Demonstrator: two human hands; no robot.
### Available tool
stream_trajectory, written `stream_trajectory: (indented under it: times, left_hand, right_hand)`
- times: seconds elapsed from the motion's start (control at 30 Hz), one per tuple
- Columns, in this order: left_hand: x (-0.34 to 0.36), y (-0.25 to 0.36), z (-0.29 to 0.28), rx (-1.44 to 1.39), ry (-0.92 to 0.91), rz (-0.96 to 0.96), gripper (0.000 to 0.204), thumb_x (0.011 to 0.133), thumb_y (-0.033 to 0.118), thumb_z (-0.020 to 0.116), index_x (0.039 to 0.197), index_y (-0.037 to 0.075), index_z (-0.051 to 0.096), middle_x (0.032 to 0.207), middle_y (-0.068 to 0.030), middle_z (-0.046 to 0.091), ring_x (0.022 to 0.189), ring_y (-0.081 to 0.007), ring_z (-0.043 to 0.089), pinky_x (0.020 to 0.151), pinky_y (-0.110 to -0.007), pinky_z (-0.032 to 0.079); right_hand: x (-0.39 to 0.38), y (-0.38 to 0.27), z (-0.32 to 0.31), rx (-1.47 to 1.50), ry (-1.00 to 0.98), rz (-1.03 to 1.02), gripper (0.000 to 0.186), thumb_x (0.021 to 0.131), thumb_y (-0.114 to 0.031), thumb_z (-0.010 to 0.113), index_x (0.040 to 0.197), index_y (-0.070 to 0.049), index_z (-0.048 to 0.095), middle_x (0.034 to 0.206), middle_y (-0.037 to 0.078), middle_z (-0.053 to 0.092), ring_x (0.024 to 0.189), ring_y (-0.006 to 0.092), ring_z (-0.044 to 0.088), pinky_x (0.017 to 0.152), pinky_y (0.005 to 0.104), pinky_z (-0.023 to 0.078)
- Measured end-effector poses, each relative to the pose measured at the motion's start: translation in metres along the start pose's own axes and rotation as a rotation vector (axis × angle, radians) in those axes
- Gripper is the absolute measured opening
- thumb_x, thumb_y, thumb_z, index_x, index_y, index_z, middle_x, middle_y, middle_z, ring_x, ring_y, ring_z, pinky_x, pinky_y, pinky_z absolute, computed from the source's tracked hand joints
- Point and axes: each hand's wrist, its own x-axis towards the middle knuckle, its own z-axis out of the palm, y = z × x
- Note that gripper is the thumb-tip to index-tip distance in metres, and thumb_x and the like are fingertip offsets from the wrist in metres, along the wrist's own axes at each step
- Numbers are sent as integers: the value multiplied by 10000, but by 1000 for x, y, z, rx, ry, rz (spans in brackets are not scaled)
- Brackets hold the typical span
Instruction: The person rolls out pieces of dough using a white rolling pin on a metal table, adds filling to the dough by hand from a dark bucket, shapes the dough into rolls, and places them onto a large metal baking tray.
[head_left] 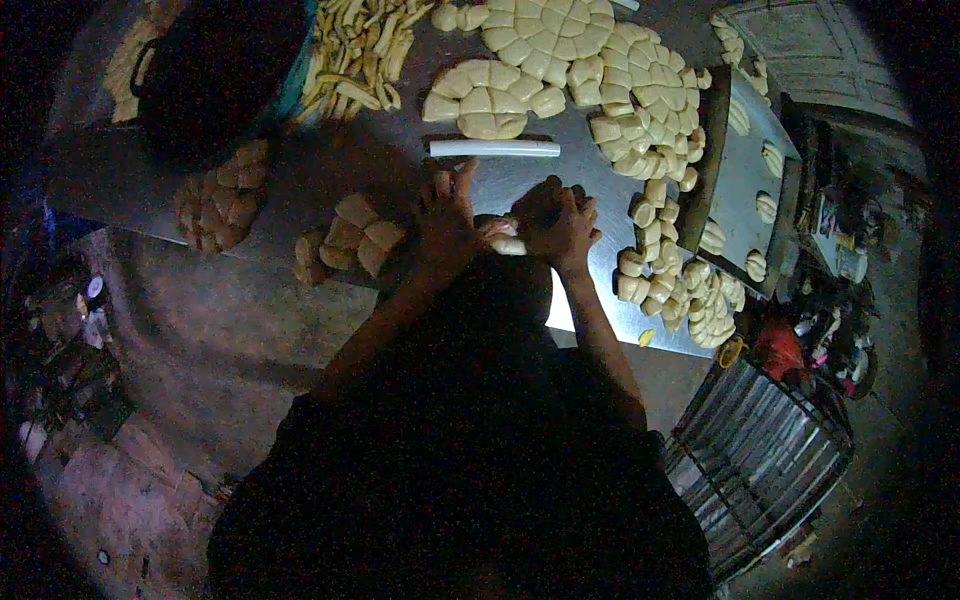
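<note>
A small piece of pale dough [507,245] lies on the metal table [515,180] close to my body, between my two hands. My left hand [447,212] is just left of it, fingers apart, with nothing visible in them. To the right of the dough, my right hand [573,228] has its fingers loosely bent and slightly apart, and it seems to hold nothing. It casts a dark shadow toward the dough. Beyond both hands a white rolling pin [495,148] lies crosswise, untouched. Several dough lumps [362,236] sit in shadow left of my left hand.
Large clusters of cut dough [650,85] cover the far right. Small dough pieces [655,270] line the right edge. A tray [745,180] with shaped dough stands beyond them. Pale yellow strips [360,55] and a dark pot [215,75] are far left. A slatted metal rack [755,450] stands lower right.
</note>
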Motion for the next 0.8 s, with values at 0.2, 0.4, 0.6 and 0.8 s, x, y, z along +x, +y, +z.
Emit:
stream_trajectory:
  times: [0.2, 0.4, 0.6, 0.8]
  left_hand:
    - [-28, -13, 18, -162, 245, 107, 1002, 733, 435, 868, 1520, 110, 338, 1443, -219, 413, 1314, -429, 398, 1086, -610, 319]
    - [-50, -17, 34, -132, 340, 94, 1014, 717, 479, 864, 1497, 79, 353, 1429, -243, 421, 1307, -441, 399, 1091, -592, 322]
    - [-26, -33, 55, -174, 438, 72, 1032, 702, 522, 859, 1475, 48, 368, 1415, -267, 430, 1301, -453, 401, 1096, -575, 324]
    - [-19, -19, 42, -116, 505, -3, 1144, 648, 660, 835, 1471, 22, 362, 1363, -271, 446, 1248, -459, 420, 1067, -575, 337]
  right_hand:
    - [-42, -23, -23, 109, 3, 68, 912, 733, -610, 786, 1409, -103, 442, 1317, 226, 457, 1203, 468, 439, 977, 654, 372]
    - [-55, 15, 6, 119, 151, 180, 998, 641, -580, 892, 1423, -162, 434, 1343, 257, 386, 1282, 499, 375, 994, 706, 321]
    - [-36, -6, 6, 222, 89, 21, 983, 638, -567, 895, 1403, -148, 443, 1370, 266, 385, 1314, 511, 356, 1030, 710, 279]
    - [-34, 1, -2, 154, 78, 69, 1090, 631, -623, 877, 1497, -194, 374, 1439, 275, 352, 1345, 500, 339, 1027, 701, 290]
